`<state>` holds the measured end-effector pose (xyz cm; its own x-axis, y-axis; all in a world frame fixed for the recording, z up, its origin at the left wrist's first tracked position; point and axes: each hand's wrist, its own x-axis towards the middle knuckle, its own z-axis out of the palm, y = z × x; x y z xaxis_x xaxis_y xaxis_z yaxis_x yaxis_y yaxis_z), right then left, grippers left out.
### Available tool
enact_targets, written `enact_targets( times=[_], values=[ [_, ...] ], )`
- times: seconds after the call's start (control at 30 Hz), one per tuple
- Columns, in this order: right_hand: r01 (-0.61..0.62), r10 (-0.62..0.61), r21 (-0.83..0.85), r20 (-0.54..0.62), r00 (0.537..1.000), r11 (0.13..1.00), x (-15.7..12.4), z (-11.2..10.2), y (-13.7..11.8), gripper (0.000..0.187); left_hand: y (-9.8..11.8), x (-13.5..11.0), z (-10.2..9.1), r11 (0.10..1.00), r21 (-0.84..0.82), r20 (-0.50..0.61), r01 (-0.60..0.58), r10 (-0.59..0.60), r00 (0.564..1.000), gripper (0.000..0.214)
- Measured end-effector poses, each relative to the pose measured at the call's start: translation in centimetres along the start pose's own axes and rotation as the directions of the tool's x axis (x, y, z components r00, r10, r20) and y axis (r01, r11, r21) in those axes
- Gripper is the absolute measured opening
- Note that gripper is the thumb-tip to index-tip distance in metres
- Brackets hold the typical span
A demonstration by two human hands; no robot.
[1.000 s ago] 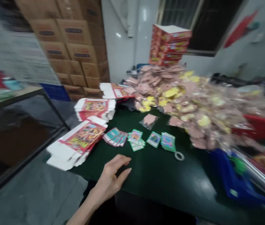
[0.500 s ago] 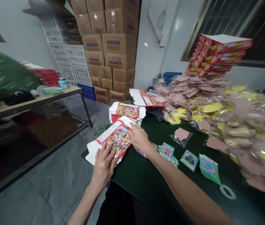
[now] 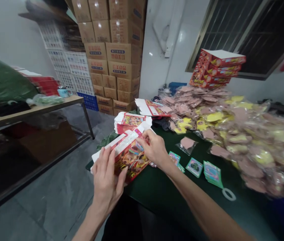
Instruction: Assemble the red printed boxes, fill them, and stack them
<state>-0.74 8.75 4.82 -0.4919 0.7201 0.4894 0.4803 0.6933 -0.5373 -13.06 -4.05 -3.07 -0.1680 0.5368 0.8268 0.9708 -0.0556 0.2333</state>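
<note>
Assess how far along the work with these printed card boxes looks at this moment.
Looks done: a stack of red printed boxes behind the heap of bagged pink and yellow packets. In hand: the left hand and right hand hold one printed card box. Apparently left: the pile of printed box blanks on the dark green table, and possibly the heap of packets.

The left hand (image 3: 106, 182) hides one end of the printed carton (image 3: 131, 164).
</note>
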Motion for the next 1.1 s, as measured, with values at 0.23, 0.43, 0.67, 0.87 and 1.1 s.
enact_targets(
  times=[0.23,0.43,0.67,0.87,1.1],
  values=[
    [0.188,-0.172,0.299,-0.077,0.982,0.936,-7.8,-6.4,-1.0,0.02,6.4,-0.9,2.6,0.963,-0.269,-0.002,0.0,0.0,1.0,0.062],
    [0.288,-0.282,0.134,-0.059,0.958,0.948,-9.0,-10.2,0.6,0.02,11.6,0.4,2.3,0.513,-0.697,0.553,0.501,-0.059,0.831,0.023],
    [0.184,-0.211,-0.106,-0.6,0.772,0.977,-12.0,-12.7,2.7,0.022,12.3,-1.0,6.3,0.166,-0.719,0.619,0.675,-0.287,0.731,0.033],
    [-0.011,0.221,0.448,-0.42,0.88,0.894,-14.6,-9.4,8.6,0.022,12.2,-1.7,7.8,0.417,-0.702,0.552,0.577,-0.193,0.811,0.03],
    [0.126,0.08,0.347,-0.524,0.848,0.929,-16.3,-7.9,10.6,0.042,12.1,-1.6,8.2,0.451,-0.738,0.53,0.502,-0.072,0.845,0.032]
  ],
)
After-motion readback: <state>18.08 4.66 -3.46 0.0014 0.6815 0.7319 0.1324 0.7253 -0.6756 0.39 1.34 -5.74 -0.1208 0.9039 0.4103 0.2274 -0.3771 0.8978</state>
